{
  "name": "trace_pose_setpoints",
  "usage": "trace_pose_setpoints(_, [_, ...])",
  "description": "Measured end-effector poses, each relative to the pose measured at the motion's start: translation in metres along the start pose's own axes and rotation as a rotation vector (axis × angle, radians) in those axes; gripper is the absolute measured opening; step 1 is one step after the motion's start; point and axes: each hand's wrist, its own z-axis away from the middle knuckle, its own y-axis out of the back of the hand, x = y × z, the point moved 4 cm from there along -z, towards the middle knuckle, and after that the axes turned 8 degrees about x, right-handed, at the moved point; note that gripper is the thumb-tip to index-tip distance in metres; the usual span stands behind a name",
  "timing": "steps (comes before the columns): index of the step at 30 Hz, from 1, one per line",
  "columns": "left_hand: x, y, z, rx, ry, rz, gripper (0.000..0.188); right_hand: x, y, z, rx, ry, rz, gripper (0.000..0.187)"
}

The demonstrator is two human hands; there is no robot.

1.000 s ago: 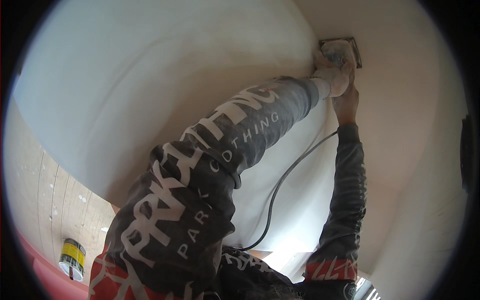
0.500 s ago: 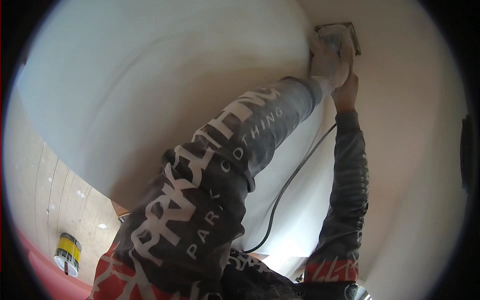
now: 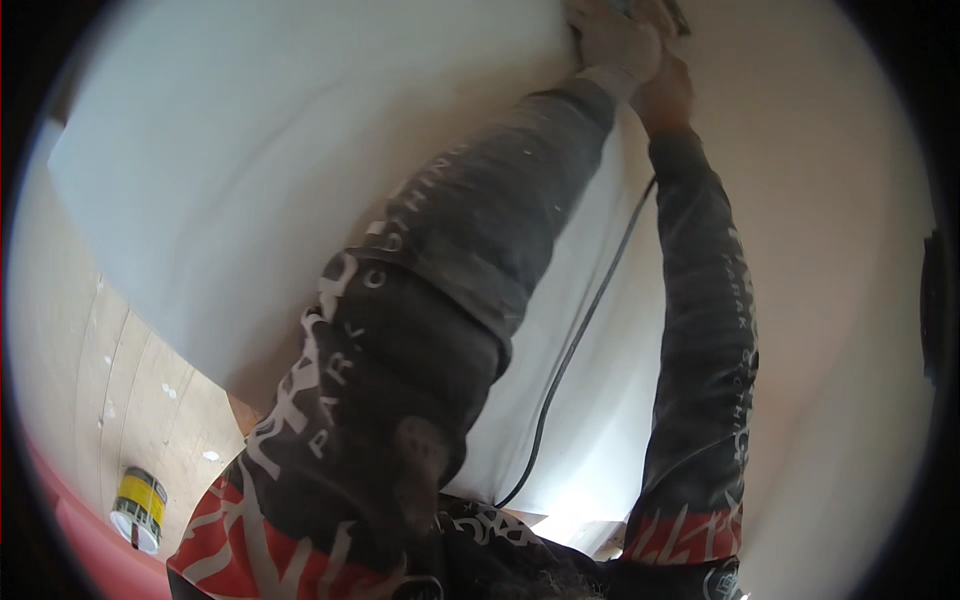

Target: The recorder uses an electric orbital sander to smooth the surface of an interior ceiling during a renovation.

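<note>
Both my arms, in dark sleeves with red and white print, reach up to the top edge of the head view. My left hand (image 3: 622, 45), pale with dust, is wrapped over a sander (image 3: 679, 16), mostly cut off by the top of the picture. Just below it my right hand (image 3: 668, 95) grips the sander's lower body, its fingers partly hidden. The sander's flat square pad lies against the pinkish-beige wall (image 3: 800, 200), close to the inner corner. A black cable (image 3: 580, 340) hangs down from the tool between my arms.
On the left a smooth white wall surface (image 3: 230, 200) curves down to a plank floor (image 3: 110, 380) with white splatters. There stands a tin (image 3: 140, 508) with a yellow band, beside a red surface (image 3: 95, 545). Something dark (image 3: 932, 310) sits at the right rim.
Both hands and the sander have moved up and slightly left along the wall, so the sander is now partly out of the picture. The cable has swung with them.
</note>
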Motion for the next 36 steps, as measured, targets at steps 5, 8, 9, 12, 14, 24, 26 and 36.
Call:
trace_pose_setpoints(5, [0.008, -0.009, 0.003, -0.218, -0.275, -0.205, 0.077, 0.018, 0.0, -0.006, -0.099, -0.179, 0.1, 0.053])
trace_pose_setpoints(8, [0.022, -0.005, 0.016, -0.326, -0.394, -0.223, 0.069, 0.018, 0.021, -0.001, -0.172, -0.236, 0.124, 0.055])
trace_pose_setpoints(9, [0.028, -0.001, 0.021, -0.359, -0.427, -0.214, 0.067, 0.016, 0.03, 0.001, -0.181, -0.233, 0.119, 0.057])
trace_pose_setpoints(12, [0.047, 0.009, 0.036, -0.499, -0.479, -0.157, 0.06, 0.017, 0.058, 0.01, -0.215, -0.236, 0.095, 0.061])
trace_pose_setpoints(14, [0.058, 0.013, 0.047, -0.686, -0.444, -0.141, 0.057, 0.021, 0.071, 0.014, -0.219, -0.236, 0.096, 0.059])
trace_pose_setpoints(24, [0.098, 0.03, 0.072, -0.782, -0.257, 0.196, 0.05, 0.059, 0.099, 0.024, -0.235, -0.219, 0.148, 0.068])
trace_pose_setpoints(26, [0.105, 0.024, 0.076, -0.767, -0.33, 0.125, 0.056, 0.063, 0.106, 0.026, -0.215, -0.195, 0.125, 0.071])
trace_pose_setpoints(36, [0.11, 0.011, 0.08, -0.755, -0.31, 0.157, 0.058, 0.086, 0.1, 0.02, -0.26, -0.207, 0.165, 0.079])
